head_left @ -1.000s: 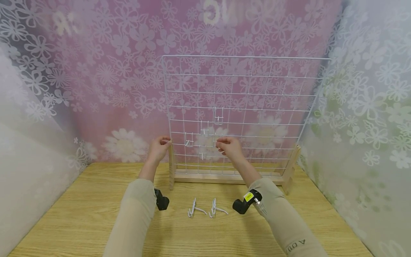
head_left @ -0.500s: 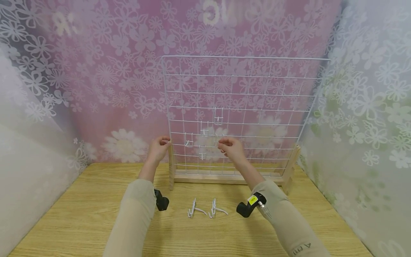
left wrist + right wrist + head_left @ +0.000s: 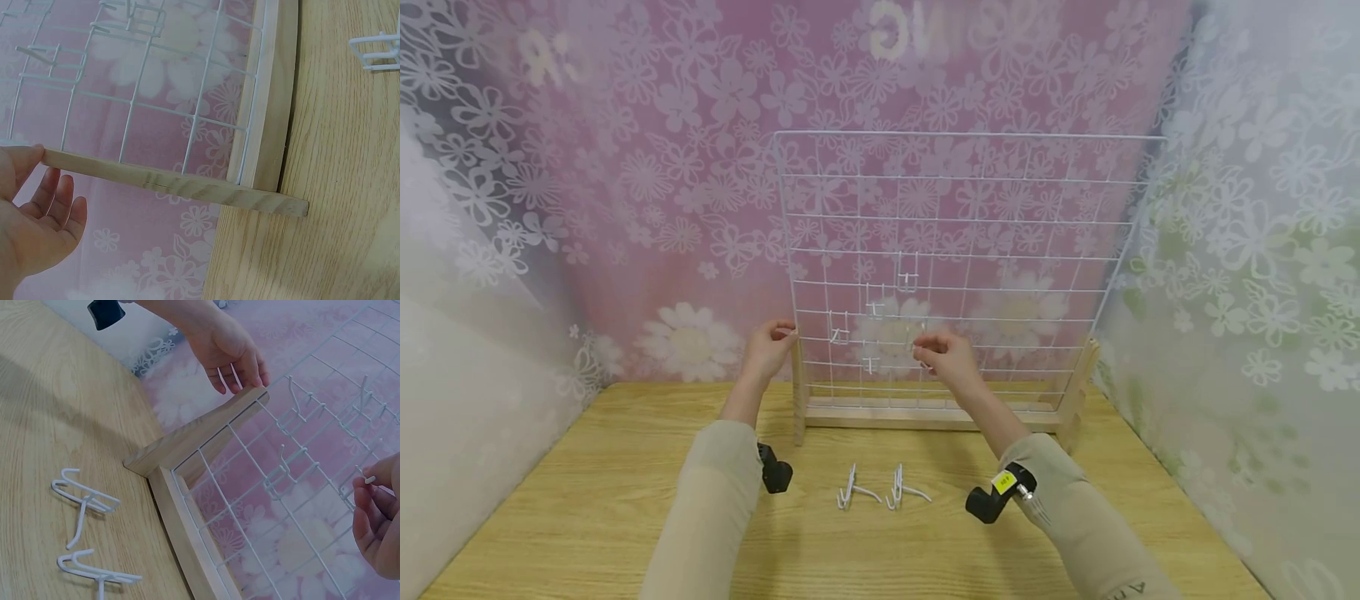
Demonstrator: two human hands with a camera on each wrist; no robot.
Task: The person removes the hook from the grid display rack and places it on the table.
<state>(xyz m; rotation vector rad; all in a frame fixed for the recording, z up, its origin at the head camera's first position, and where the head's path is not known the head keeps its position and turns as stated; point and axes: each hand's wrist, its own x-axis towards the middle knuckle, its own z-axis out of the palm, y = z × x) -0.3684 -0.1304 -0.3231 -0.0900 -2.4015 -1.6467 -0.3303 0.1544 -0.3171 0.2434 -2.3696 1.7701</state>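
A white wire grid panel (image 3: 1000, 221) stands upright in a wooden base, with several white wire hooks hung on it, one of them the upper hook (image 3: 908, 277). My left hand (image 3: 767, 350) pinches the top of the left wooden post (image 3: 156, 179), thumb on one side and fingers beyond. Before the panel's middle, my right hand (image 3: 951, 358) pinches the prong of a white wire hook (image 3: 369, 480) between thumb and fingertip. The rest of that hook lies against the grid, partly behind the fingers.
Two loose white hooks, a left one (image 3: 853, 489) and a right one (image 3: 901, 489), lie on the wooden table (image 3: 842, 554) in front of the base bar (image 3: 887, 415). A flowered pink curtain (image 3: 647, 192) hangs behind. Each wrist carries a black camera, such as the right one (image 3: 988, 500).
My right hand has moved a little right and down, toward me, with its fingertips still together at the hook. My left hand stays at the post.
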